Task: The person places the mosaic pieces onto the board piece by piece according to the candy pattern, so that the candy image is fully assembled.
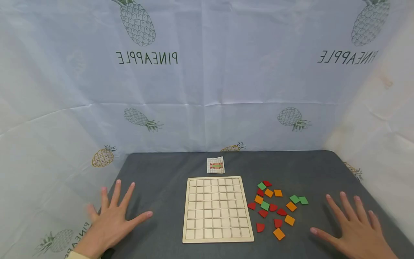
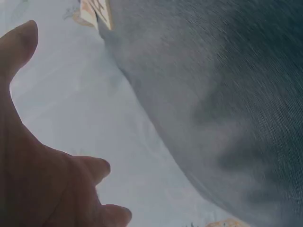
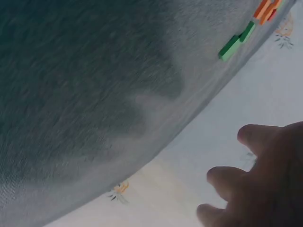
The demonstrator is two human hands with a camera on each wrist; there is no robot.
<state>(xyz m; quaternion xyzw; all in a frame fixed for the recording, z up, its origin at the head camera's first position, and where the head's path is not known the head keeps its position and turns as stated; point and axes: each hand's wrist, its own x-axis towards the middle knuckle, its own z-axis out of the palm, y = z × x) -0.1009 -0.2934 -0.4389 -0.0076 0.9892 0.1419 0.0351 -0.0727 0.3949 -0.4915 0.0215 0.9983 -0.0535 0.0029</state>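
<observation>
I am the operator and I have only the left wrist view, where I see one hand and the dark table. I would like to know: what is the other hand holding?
Observer: Nothing. The right hand has its fingers spread, with no thing in its grip.
Operator: Thank you. Which things are lying between this hand and the grid board?
Observer: Loose red, orange and green pieces are scattered on the table, to the right of the grid board.
Operator: And is there any picture to look at?
Observer: Yes, a small card just beyond the board shows red, orange and green shapes printed over a grid.
</observation>
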